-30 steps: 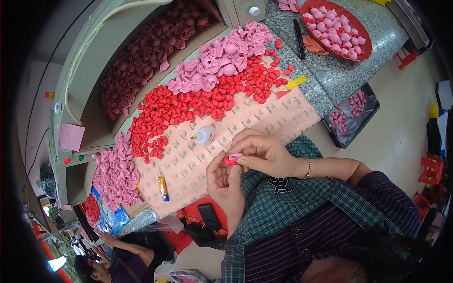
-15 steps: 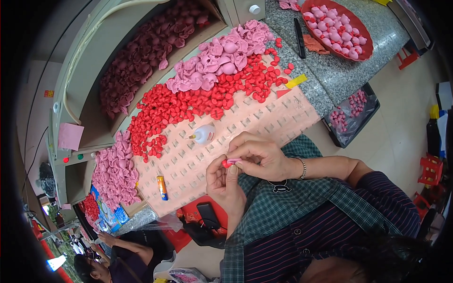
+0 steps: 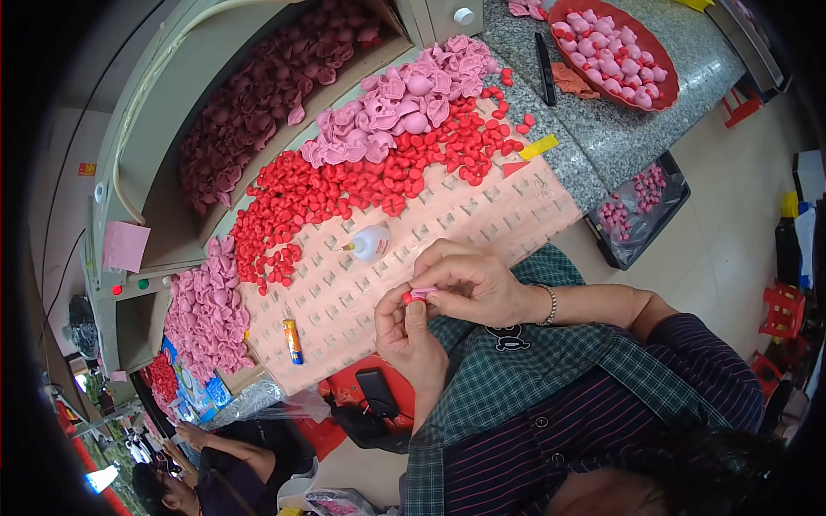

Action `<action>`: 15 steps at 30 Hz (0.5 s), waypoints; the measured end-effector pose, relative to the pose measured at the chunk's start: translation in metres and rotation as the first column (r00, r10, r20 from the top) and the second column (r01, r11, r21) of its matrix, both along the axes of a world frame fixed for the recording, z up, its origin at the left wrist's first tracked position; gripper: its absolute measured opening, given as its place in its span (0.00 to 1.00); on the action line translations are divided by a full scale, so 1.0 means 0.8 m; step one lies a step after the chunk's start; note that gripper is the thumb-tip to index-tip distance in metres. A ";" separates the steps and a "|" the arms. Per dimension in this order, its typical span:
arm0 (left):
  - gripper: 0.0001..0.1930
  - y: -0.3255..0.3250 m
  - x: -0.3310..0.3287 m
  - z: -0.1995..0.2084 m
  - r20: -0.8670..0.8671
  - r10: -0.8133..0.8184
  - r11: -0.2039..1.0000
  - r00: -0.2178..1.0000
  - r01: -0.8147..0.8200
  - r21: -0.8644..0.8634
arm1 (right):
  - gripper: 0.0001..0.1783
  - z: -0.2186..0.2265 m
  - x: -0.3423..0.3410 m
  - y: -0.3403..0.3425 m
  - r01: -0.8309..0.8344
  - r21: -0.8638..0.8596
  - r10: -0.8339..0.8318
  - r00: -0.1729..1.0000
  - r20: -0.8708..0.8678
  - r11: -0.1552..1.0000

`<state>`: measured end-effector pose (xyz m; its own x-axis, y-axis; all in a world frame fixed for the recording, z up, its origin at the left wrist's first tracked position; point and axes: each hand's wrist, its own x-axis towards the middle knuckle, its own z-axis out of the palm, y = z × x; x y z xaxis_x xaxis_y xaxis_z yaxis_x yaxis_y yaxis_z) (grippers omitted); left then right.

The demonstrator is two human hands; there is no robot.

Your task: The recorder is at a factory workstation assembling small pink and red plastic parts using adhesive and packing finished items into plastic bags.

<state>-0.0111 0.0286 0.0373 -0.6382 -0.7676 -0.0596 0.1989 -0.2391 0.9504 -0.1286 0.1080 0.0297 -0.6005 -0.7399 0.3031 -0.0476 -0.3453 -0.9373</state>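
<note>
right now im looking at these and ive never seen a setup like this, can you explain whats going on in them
No robot here: these are a person's two bare hands. The view comes from a wide fisheye camera worn on their head, looking down, so straight edges bend near the rim. The left hand and right hand pinch a small red-and-pink piece. On the pale pink sheet lie many red pieces, a white bottle and an orange-and-blue tube.

The pale pink worktop carries red pieces, pink pieces, a squeeze bottle and a tube.
</note>
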 end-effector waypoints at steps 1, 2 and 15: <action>0.13 0.001 0.000 0.000 -0.011 0.007 1.000 1.000 -0.007 0.000 | 0.07 0.001 0.000 0.000 -0.008 -0.010 0.008 1.000 0.000 1.000; 0.13 0.001 -0.001 0.000 -0.023 0.013 1.000 1.000 -0.013 0.000 | 0.07 -0.001 0.000 0.000 -0.008 -0.010 0.008 1.000 0.001 1.000; 0.12 -0.004 -0.004 0.014 -0.068 0.019 0.974 0.998 -0.003 0.225 | 0.23 -0.007 -0.036 0.005 -0.319 -0.035 0.320 0.947 0.026 0.947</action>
<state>-0.0141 0.0257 0.0484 -0.6386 -0.7464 -0.1872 0.2658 -0.4423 0.8566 -0.1578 0.1116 0.0241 -0.3433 -0.8855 0.3130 0.0992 -0.3655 -0.9255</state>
